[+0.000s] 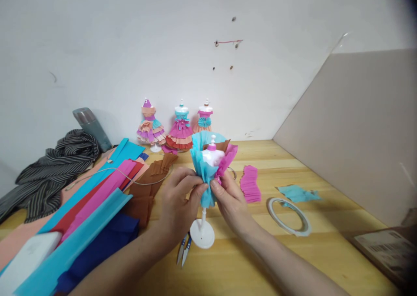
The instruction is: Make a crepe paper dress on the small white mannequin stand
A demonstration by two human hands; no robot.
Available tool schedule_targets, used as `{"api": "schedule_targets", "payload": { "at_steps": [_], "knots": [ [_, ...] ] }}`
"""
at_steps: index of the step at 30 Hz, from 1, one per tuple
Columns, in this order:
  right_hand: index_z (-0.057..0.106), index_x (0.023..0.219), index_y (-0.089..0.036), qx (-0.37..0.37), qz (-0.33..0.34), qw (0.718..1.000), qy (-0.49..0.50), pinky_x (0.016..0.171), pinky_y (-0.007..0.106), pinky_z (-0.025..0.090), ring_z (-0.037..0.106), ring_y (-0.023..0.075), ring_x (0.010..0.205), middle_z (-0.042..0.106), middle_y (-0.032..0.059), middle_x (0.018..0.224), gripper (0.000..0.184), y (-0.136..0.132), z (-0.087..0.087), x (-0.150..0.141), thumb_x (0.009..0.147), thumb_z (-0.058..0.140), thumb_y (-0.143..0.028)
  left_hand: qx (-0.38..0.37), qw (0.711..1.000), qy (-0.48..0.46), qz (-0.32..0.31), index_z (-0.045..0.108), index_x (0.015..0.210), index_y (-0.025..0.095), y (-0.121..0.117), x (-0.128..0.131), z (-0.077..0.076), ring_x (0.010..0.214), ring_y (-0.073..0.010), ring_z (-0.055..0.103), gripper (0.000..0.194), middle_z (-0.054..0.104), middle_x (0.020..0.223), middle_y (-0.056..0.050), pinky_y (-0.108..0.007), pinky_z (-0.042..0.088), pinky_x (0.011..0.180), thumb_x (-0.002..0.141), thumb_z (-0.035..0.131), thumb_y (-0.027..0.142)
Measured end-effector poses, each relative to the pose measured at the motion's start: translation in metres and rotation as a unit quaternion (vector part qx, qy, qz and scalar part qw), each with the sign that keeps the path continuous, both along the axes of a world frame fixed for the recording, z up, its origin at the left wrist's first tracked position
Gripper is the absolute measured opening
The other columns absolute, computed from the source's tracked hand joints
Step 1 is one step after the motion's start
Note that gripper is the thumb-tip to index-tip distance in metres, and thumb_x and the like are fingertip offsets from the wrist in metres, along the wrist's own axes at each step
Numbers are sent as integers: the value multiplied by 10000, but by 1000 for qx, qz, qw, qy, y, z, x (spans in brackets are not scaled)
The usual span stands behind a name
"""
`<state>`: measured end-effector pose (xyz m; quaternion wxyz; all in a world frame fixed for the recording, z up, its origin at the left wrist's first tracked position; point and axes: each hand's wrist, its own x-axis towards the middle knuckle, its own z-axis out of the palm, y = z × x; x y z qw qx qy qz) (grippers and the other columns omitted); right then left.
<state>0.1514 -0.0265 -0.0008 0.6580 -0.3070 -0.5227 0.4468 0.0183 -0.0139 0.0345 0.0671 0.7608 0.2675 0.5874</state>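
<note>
A small white mannequin [213,157] with a round base [202,234] is held upright in front of me. Light blue crepe paper [208,174] wraps its front and flares up around the shoulders, with brown and magenta paper behind and at the right. My left hand [184,196] pinches the blue paper at the waist from the left. Closed on the right side of the waist, my right hand [232,200] presses its thumb against the same paper. Thread snips [184,250] lie on the table just left of the base, partly hidden by my left hand.
Three dressed mannequins [180,131] stand against the wall. At left lie crepe paper sheets [94,200], a striped cloth [58,165] and a white device [31,261]. A tape roll [304,231], a pleated magenta piece [250,184] and a blue scrap [298,193] lie at right, near a cardboard box [387,248].
</note>
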Motion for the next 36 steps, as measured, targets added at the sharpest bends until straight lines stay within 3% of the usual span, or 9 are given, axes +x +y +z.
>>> {"api": "schedule_targets", "payload": {
  "at_steps": [5,13,21,31,36],
  "knots": [
    [540,1260,-314,-10,3,1000,-13,1101,400,331,460,213,1259,581,19,1245,363,-2,1,-1,905,550,-384,-5,1000,-8,3,599,776,175,0,1,-1,707,-102,582,111,598,768,0,-215,498,632,801,637,74],
    [578,1234,-307,-13,-1,1000,-15,1062,414,371,519,218,1176,611,24,1197,366,-1,0,0,883,577,-412,74,996,28,28,633,920,177,-2,1,-6,803,-129,611,167,634,881,-41,-256,526,701,825,593,46],
    [600,1213,-294,-9,7,1000,-17,1088,420,347,503,220,1218,601,30,1268,357,-1,2,-1,879,582,-419,102,994,21,31,637,951,171,-3,2,-4,750,-124,591,151,628,827,-39,-258,526,666,828,622,86],
    [543,1300,-286,-37,30,999,-16,1112,435,328,481,223,1271,600,44,1296,438,-4,3,-5,890,552,-440,-21,999,-29,22,625,769,177,-3,1,-3,711,-117,599,81,621,748,-2,-234,504,645,790,659,107],
    [511,1334,-303,-29,17,999,-28,1113,429,333,490,218,1262,576,36,1330,446,-3,2,-4,904,542,-417,-19,999,-22,22,617,755,176,-3,2,-2,707,-118,589,83,623,728,5,-243,487,645,796,662,120]
  ]
}}
